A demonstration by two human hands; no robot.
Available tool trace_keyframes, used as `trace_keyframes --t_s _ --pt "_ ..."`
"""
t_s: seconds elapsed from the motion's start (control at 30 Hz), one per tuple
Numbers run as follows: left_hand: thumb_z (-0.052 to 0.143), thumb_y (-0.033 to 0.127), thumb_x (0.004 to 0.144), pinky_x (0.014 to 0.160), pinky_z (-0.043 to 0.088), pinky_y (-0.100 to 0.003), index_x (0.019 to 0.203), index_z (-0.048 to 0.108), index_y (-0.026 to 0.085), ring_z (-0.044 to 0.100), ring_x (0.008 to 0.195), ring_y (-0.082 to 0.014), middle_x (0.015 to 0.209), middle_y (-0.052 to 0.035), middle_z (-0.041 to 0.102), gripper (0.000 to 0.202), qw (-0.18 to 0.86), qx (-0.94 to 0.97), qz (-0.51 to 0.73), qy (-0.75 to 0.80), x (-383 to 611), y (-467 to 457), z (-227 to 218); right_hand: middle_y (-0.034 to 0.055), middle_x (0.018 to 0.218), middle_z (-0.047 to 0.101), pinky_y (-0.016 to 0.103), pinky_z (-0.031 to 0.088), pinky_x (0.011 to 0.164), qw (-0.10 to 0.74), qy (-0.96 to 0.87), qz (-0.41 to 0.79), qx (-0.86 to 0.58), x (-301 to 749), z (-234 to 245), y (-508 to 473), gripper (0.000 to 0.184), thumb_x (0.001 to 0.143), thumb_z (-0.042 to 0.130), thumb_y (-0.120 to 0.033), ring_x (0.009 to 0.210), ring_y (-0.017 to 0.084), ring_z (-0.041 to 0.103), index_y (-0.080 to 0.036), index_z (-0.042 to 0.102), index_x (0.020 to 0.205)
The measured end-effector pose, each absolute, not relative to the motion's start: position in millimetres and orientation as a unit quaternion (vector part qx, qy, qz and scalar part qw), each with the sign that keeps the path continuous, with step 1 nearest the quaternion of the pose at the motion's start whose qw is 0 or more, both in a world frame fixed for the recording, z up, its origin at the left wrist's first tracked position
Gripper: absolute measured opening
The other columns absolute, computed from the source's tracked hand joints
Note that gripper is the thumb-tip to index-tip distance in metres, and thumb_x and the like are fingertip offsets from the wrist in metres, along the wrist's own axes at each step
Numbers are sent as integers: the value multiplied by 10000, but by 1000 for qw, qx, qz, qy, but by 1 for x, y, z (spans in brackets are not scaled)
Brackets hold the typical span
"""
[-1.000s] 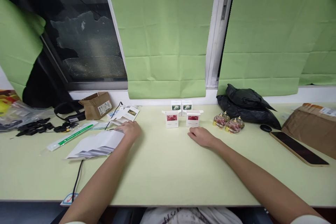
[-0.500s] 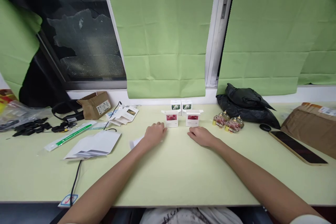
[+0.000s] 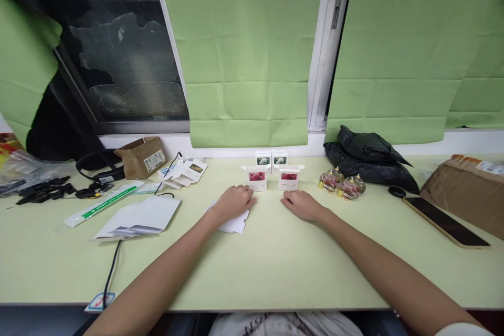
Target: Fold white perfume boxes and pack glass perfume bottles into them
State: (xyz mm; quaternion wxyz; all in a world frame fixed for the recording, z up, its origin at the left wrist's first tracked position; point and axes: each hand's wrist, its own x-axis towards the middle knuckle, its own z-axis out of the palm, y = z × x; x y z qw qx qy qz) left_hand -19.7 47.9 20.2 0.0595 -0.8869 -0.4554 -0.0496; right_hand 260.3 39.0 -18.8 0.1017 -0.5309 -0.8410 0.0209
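Note:
My left hand (image 3: 235, 202) lies low over the table with its fingers curled down, over a flat white folded carton (image 3: 235, 224). The carton's near edge shows below the hand; the fingertips' contact with it is hidden. My right hand (image 3: 301, 203) rests on the tabletop, fingers folded in, with nothing visible in them. Just beyond the hands stand two small white boxes with red flower pictures and raised top flaps, a left box (image 3: 257, 179) and a right box (image 3: 289, 178). Behind them are two closed white boxes (image 3: 263, 156) with white flower pictures.
Ornate glass bottles (image 3: 352, 187) with gold parts stand right of the boxes. Farther right are black plastic bags (image 3: 370, 163), a phone (image 3: 444, 220) and a brown package (image 3: 468, 189). Leftward lie flat white cartons (image 3: 142, 218), a black cable (image 3: 113, 268) and an open cardboard box (image 3: 144, 157).
My left hand has shifted slightly right, and the flat white carton now shows on the right side of my forearm instead of the left. My right hand has stayed in place.

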Motion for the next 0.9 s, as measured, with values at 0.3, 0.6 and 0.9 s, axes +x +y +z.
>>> trace_keyframes --t_s 0.3,0.6,0.9 --pt "325 487 1026 844 498 -436 1075 702 178 671 1060 -346 1119 -187 718 490 25 -844 6 -536 -32 44 23 72 909 732 286 331 712 114 -842 23 -527 262 -21 39 416 1107 366 -394 860 204 653 -198 630 851" --pt "432 850 829 937 479 -525 1237 650 218 566 1279 -437 1343 -235 643 784 -26 -770 44 -635 -36 38 35 77 923 738 284 322 711 111 -841 22 -529 262 -22 41 419 1109 368 -398 865 202 656 -196 631 852" --pt "329 682 997 848 511 -440 1186 641 179 670 1102 -371 1248 -210 660 621 -9 -837 7 -548 -22 36 24 74 924 741 287 321 707 112 -843 20 -526 263 -23 41 430 1111 355 -408 875 205 662 -199 624 848"
